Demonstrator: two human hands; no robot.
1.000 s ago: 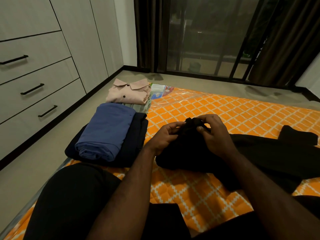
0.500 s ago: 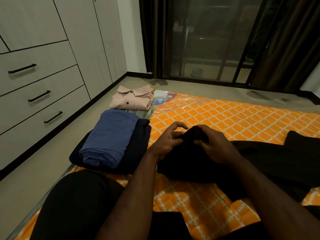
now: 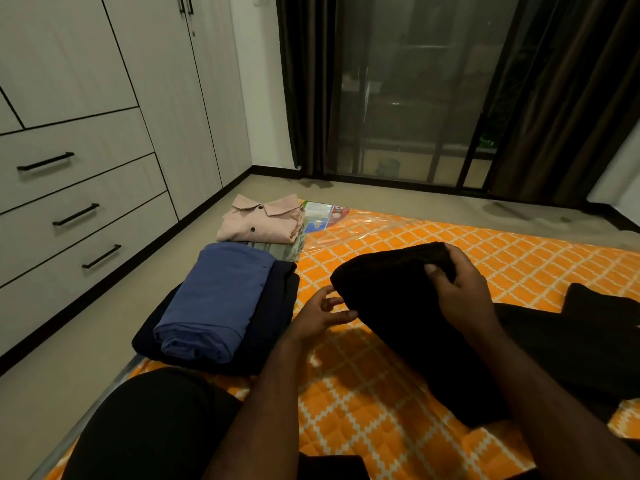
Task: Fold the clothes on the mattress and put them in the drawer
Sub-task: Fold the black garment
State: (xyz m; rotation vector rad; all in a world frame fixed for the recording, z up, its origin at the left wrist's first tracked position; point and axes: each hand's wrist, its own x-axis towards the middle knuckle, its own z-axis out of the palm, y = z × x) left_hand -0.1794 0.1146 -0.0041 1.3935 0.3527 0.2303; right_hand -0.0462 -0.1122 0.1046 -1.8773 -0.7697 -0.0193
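No writing here is readable. The colourful printed label [image 3: 323, 213] under plastic at the far corner of the mattress [image 3: 433, 244] is too blurred to make out.

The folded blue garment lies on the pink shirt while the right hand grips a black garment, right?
Not quite. In the head view the blue garment lies on a dark navy garment; the pink shirt lies beyond it. The right hand does grip the black garment.

You are in a home bedroom: an orange quilted mattress [image 3: 398, 244] lies on the floor [image 3: 86, 375], a wardrobe [image 3: 166, 98] with drawers [image 3: 86, 181] stands left of it, and curtained glass doors [image 3: 408, 98] beyond it.
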